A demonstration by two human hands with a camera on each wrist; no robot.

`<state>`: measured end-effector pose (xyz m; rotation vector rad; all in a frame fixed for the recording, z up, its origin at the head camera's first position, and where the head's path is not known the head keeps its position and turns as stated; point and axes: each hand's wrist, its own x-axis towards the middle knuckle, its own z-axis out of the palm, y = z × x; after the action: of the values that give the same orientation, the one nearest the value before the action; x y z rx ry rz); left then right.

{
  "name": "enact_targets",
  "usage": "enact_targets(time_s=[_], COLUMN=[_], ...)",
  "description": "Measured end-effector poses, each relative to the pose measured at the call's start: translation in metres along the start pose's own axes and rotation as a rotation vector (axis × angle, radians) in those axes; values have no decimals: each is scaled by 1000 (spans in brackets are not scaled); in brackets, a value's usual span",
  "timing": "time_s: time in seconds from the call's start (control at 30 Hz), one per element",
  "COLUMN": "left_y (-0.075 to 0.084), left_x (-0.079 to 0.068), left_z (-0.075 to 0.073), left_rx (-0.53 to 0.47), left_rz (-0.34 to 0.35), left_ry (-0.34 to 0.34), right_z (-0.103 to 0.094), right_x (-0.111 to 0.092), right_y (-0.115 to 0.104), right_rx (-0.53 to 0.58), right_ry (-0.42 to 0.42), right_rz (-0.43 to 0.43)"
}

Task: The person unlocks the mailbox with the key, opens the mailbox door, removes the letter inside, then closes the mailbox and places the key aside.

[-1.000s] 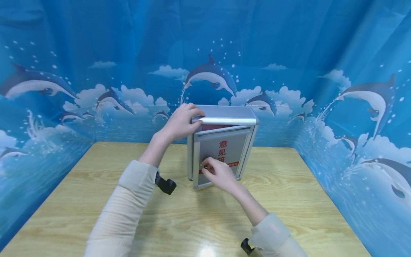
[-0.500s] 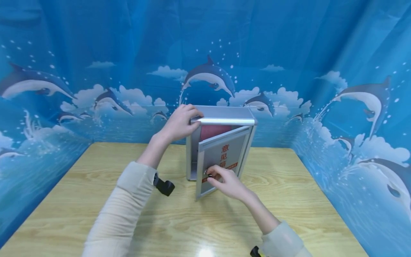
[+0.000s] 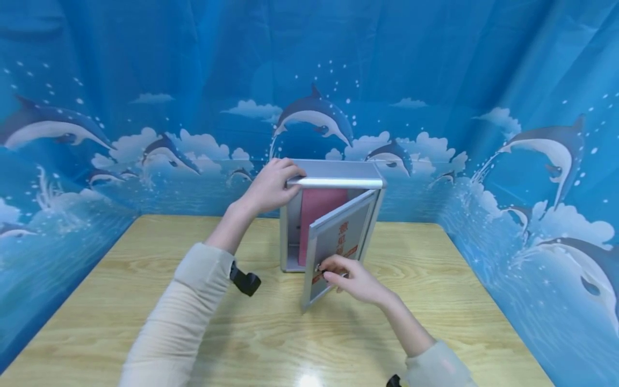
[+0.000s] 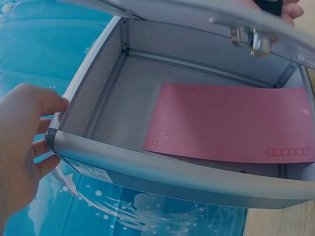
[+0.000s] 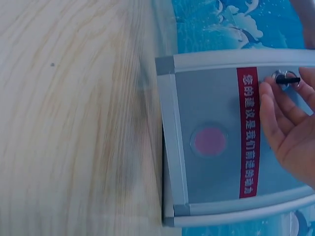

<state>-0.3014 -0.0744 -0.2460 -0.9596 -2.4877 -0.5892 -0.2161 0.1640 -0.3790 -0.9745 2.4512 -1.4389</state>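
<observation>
A silver suggestion box (image 3: 338, 170) stands upright on the table with its front door (image 3: 355, 217) swung partway out, hinged on the right. My left hand (image 3: 272, 185) grips the box's upper left corner, thumb at the front edge. With its fingertips, my right hand (image 3: 360, 282) pinches a black-headed key (image 5: 290, 80) that sits in the door's lock. Inside the box, a pink envelope (image 4: 231, 123) leans against the back, partly hidden by the door in the head view. From behind, the metal lock (image 4: 259, 43) shows on the door's inner face.
The wood-grain table (image 3: 261, 338) stretches in front of the box and to both sides. Blue dolphin-print curtains (image 3: 193, 80) enclose the back and sides. A red strip with white lettering (image 5: 249, 132) runs across the door, near a round pink spot (image 5: 209, 141).
The door has swung further out toward me and to the right, with my right hand moving along on the key. More of the pink envelope shows. My left hand stays on the corner.
</observation>
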Motion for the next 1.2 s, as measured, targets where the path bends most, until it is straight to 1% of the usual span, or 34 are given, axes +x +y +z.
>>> enact_targets(time_s=[0.1,0.27,0.43,0.6,0.7,0.77,0.87,0.93,1.0,1.1,1.2], left_y=[-1,-2,0,2,3,4,4,5,6,10,18], left_x=[-1,-4,-7,-8,-9,-8,-9,-10,-10,-10,-10], left_z=[2,4,8,11,12,14,17,20,25,35,46], left_rx=[-8,-4,10,37,71,102,150,179,207,242,251], left_rz=[16,36,34,12,4,12,47,88,135,225,337], left_ry=[14,53,87,101,106,111,142,183,248,374,498], right_z=[-5,-11,-15,-21,-25,-28,-31,-34,-36,-38,-41], right_x=[-5,-14,-25,-35,-41,-45,-51,-54,-57,-60,-62], right_y=[4,9,14,18,18,19,21,22,23,25,28], right_rx=[61,104,164,234,251,264,284,302,325,361,378], right_ry=[-12,-28,-41,-39,-35,-33,-35,-35,-39,-48,-57], right_rz=[-19,-72,-116,-111,-109,-103,-90,-84,-91,-117,-140])
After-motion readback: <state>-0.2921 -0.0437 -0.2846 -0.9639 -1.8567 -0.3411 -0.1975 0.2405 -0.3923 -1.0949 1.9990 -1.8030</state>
